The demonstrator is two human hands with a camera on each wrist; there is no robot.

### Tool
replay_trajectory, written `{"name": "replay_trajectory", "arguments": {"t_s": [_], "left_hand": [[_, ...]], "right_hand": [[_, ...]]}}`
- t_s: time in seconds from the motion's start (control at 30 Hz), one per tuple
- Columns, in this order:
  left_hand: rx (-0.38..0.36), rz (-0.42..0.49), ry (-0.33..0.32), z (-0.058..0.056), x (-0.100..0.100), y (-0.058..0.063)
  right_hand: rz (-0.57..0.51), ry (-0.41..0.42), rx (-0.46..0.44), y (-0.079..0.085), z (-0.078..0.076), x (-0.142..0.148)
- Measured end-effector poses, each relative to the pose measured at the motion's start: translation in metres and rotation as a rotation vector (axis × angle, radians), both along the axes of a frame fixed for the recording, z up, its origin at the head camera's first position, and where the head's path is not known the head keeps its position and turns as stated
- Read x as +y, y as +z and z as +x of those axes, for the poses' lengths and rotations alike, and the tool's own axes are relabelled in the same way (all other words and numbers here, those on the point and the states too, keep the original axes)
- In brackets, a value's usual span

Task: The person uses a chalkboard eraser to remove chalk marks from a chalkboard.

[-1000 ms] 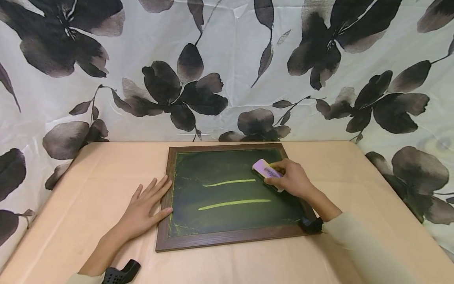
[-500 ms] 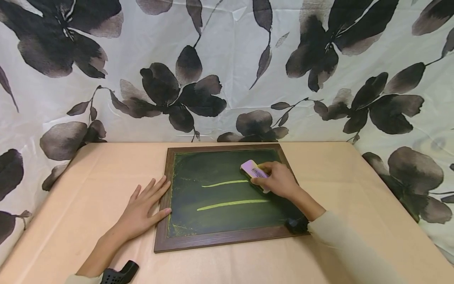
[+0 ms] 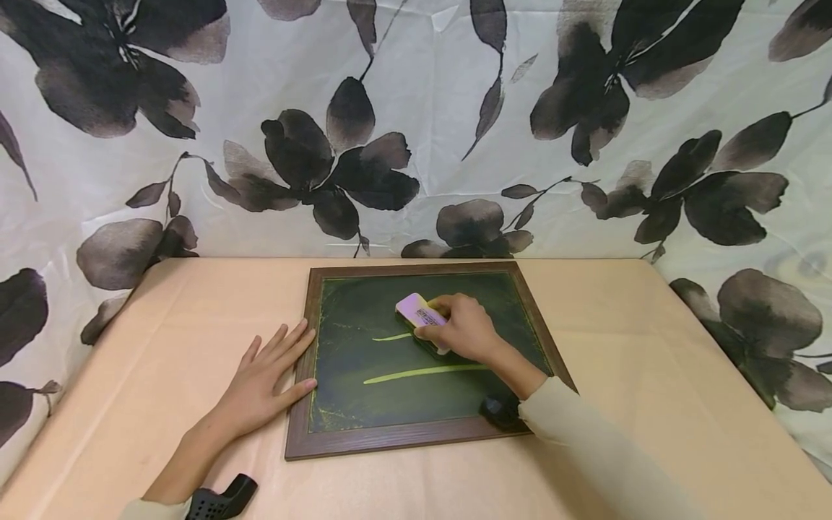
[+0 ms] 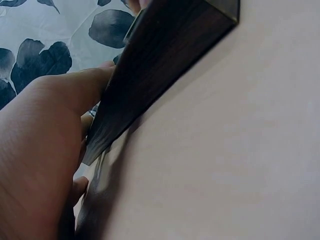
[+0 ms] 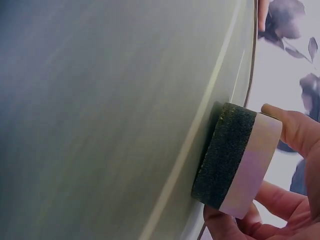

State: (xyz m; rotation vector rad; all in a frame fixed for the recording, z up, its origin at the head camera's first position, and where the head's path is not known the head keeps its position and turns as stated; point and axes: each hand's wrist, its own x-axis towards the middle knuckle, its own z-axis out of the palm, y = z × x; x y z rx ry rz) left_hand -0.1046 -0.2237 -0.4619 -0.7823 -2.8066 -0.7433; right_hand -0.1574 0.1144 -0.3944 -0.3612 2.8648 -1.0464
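Eraser [image 3: 411, 307] and right hand [image 3: 468, 328] were together over the upper middle of a green chalkboard [image 3: 403, 404]: the hand gripped the eraser firmly, thumb along the near side and fingers along the far side. The eraser slanted, its lilac top upward and its leading end toward the upper left, and it covered the right end of the upper chalk line [image 3: 390, 338], a short yellow piece of which showed just beside it. The lower chalk line [image 3: 422, 373], longer, ran apart from the eraser and reached at its right end to the right wrist. In the right wrist view the dark pad [image 5: 225, 155] faced the board; whether its whole face pressed flat, I could not tell. The left hand [image 3: 263, 390] gripped nothing: its fingers were straight and spread, the tips and thumb resting on the left side of the brown wooden frame [image 3: 370, 445]. Yellow dust [image 3: 334, 419] speckled the lower left corner of the board, which lay on a peach tabletop [image 3: 195, 310]. Black devices [image 3: 221, 498] sat at both wrists, next to cream sleeves [image 3: 578, 426], and a white backdrop [image 3: 435, 144] with dark flowers rose behind the table.
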Motion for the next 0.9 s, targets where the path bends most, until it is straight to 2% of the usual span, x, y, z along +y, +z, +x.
{"name": "replay_trajectory", "arguments": {"t_s": [0.37, 0.53, 0.7, 0.9], "left_hand": [[-0.008, 0.000, -0.001, 0.000, -0.001, 0.002], [0.000, 0.007, -0.004, -0.001, -0.001, 0.000], [-0.001, 0.004, -0.003, -0.001, -0.002, 0.000], [0.000, 0.011, -0.004, 0.000, 0.000, 0.002]], "right_hand": [[0.021, 0.026, 0.013, -0.001, 0.001, -0.052], [0.008, 0.069, -0.009, -0.001, 0.004, -0.070], [0.036, 0.102, -0.024, 0.002, 0.006, -0.078], [0.156, 0.113, 0.003, 0.006, 0.010, -0.076]]}}
